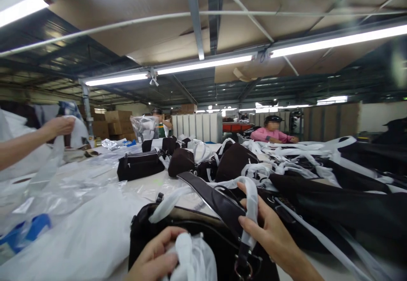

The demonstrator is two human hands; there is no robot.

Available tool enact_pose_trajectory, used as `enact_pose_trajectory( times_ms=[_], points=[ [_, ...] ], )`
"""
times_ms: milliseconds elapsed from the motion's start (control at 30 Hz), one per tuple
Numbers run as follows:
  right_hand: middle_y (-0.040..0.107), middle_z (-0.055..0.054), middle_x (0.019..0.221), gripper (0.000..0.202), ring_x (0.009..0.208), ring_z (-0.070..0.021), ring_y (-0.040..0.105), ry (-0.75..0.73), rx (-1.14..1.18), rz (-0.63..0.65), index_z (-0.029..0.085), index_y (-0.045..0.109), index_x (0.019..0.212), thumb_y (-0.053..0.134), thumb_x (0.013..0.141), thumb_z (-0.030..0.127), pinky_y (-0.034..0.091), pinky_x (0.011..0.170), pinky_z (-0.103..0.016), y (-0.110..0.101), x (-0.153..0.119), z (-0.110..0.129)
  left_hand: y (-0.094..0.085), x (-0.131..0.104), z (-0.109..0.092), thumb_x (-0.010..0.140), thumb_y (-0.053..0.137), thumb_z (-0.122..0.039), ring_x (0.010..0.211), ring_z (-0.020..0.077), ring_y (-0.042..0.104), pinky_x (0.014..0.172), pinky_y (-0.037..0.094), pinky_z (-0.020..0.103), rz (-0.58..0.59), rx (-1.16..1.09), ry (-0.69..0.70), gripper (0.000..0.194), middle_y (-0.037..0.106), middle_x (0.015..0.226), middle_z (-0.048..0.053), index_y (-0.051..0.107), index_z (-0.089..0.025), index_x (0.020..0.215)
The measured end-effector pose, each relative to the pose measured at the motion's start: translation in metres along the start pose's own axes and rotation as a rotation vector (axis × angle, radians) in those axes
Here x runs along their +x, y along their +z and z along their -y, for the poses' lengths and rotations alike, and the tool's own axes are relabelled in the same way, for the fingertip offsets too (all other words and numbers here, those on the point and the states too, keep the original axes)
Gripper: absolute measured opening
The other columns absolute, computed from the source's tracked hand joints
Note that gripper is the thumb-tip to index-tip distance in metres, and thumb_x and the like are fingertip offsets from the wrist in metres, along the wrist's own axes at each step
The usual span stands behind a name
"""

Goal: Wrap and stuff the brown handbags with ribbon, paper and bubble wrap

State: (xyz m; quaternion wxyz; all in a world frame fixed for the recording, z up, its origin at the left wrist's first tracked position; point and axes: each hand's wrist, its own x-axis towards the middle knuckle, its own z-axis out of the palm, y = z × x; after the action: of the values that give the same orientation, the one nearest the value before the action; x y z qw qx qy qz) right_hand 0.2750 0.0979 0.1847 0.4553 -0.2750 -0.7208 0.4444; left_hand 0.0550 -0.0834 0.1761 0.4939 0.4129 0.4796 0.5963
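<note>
A black handbag (141, 223) lies directly before me, its top partly unzipped, with a dark flap (211, 196) standing up from its opening. At the bag's front, my left hand (159, 253) is closed around a bundle of white wrapped strap (195, 255). The fingers of my right hand (270, 228) grip the bag's handle (252, 198), which is covered in white wrapping, close to where it meets a metal ring (243, 268). Part of the bag is hidden behind the left hand and the bundle.
More black bags (141, 164) with white-wrapped straps are heaped across the table. White wrapping sheets (85, 230) and blue pieces (38, 228) lie at left. A co-worker's hand (60, 126) holds white material there. A person in pink (270, 132) works at the far side.
</note>
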Motion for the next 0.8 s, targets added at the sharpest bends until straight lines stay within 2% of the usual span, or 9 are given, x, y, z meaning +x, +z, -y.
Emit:
enact_pose_trajectory(
  times_ms=[67, 133, 200, 333, 433, 533, 667, 733, 800],
  points=[
    [0.066, -0.005, 0.106, 0.072, 0.093, -0.0262, 0.062, -0.038, 0.03, 0.009, 0.024, 0.048, 0.14, 0.067, 0.072, 0.036, 0.048, 0.09, -0.039, 0.0, -0.002, 0.0, 0.016, 0.007, -0.026, 0.07, 0.074, -0.035, 0.064, 0.012, 0.061, 0.051, 0.044, 0.015, -0.095, -0.099, -0.081, 0.038, 0.064, 0.076, 0.003, 0.064, -0.015, 0.101],
    [0.067, -0.007, 0.11, 0.066, 0.095, -0.0266, 0.062, -0.051, 0.096, 0.029, 0.024, 0.054, 0.135, 0.068, 0.071, 0.035, 0.05, 0.085, -0.038, 0.0, -0.004, 0.0, 0.025, 0.019, -0.048, 0.079, 0.063, -0.027, 0.051, 0.0098, 0.055, 0.034, 0.031, 0.012, -0.158, -0.147, -0.148, 0.022, 0.059, 0.066, 0.003, 0.065, -0.012, 0.095],
    [0.068, -0.006, 0.106, 0.063, 0.088, -0.0241, 0.064, -0.039, 0.187, 0.067, 0.026, 0.054, 0.134, 0.067, 0.073, 0.033, 0.052, 0.078, -0.035, 0.0, -0.006, 0.001, 0.03, 0.031, -0.063, 0.086, 0.053, -0.021, 0.046, 0.0086, 0.052, 0.031, 0.029, 0.011, -0.193, -0.232, -0.193, 0.016, 0.058, 0.063, 0.004, 0.063, -0.009, 0.091],
    [0.071, -0.003, 0.088, 0.055, 0.073, -0.0196, 0.063, -0.084, 0.304, 0.143, 0.025, 0.061, 0.127, 0.071, 0.074, 0.031, 0.051, 0.071, -0.033, 0.0, -0.011, 0.007, 0.038, 0.047, -0.076, 0.091, 0.049, -0.017, 0.067, 0.0144, 0.068, 0.055, 0.055, 0.018, -0.279, -0.393, -0.138, 0.021, 0.069, 0.086, 0.011, 0.058, -0.009, 0.108],
    [0.073, -0.004, 0.087, 0.048, 0.074, -0.0209, 0.065, -0.106, 0.366, 0.166, 0.026, 0.066, 0.119, 0.074, 0.072, 0.032, 0.051, 0.071, -0.034, 0.0, -0.012, 0.009, 0.047, 0.05, -0.075, 0.086, 0.058, -0.018, 0.104, 0.0227, 0.066, 0.092, 0.054, 0.032, -0.186, -0.364, 0.048, 0.037, 0.065, 0.119, 0.014, 0.054, -0.01, 0.122],
    [0.074, -0.004, 0.092, 0.042, 0.081, -0.0221, 0.066, -0.059, 0.458, 0.135, 0.027, 0.069, 0.112, 0.076, 0.071, 0.029, 0.052, 0.076, -0.035, 0.001, -0.011, 0.005, 0.05, 0.055, -0.07, 0.077, 0.065, -0.021, 0.126, 0.0282, 0.052, 0.111, 0.038, 0.041, -0.04, -0.091, 0.18, 0.056, 0.056, 0.136, 0.012, 0.05, -0.015, 0.131],
    [0.074, -0.003, 0.088, 0.037, 0.077, -0.0216, 0.066, -0.015, 0.571, 0.086, 0.026, 0.071, 0.103, 0.079, 0.067, 0.028, 0.052, 0.079, -0.037, 0.001, -0.007, -0.001, 0.044, 0.063, -0.072, 0.068, 0.067, -0.021, 0.143, 0.0317, 0.026, 0.12, 0.009, 0.047, -0.192, 0.586, 0.278, 0.076, 0.039, 0.152, 0.01, 0.043, -0.018, 0.14],
    [0.074, -0.003, 0.085, 0.038, 0.077, -0.0221, 0.066, 0.007, 0.621, 0.032, 0.026, 0.071, 0.101, 0.08, 0.064, 0.027, 0.052, 0.077, -0.037, 0.002, -0.006, -0.001, 0.039, 0.063, -0.076, 0.069, 0.064, -0.018, 0.142, 0.0316, 0.029, 0.119, 0.009, 0.047, -0.164, 0.799, 0.284, 0.074, 0.04, 0.151, 0.01, 0.045, -0.018, 0.14],
    [0.073, -0.003, 0.085, 0.04, 0.078, -0.0226, 0.066, 0.026, 0.639, -0.004, 0.025, 0.07, 0.101, 0.081, 0.062, 0.027, 0.052, 0.075, -0.036, 0.004, -0.005, 0.0, 0.034, 0.063, -0.08, 0.071, 0.059, -0.015, 0.132, 0.0303, 0.043, 0.116, 0.021, 0.047, -0.04, 0.9, 0.298, 0.065, 0.051, 0.142, 0.009, 0.049, -0.021, 0.135]
  ],
)
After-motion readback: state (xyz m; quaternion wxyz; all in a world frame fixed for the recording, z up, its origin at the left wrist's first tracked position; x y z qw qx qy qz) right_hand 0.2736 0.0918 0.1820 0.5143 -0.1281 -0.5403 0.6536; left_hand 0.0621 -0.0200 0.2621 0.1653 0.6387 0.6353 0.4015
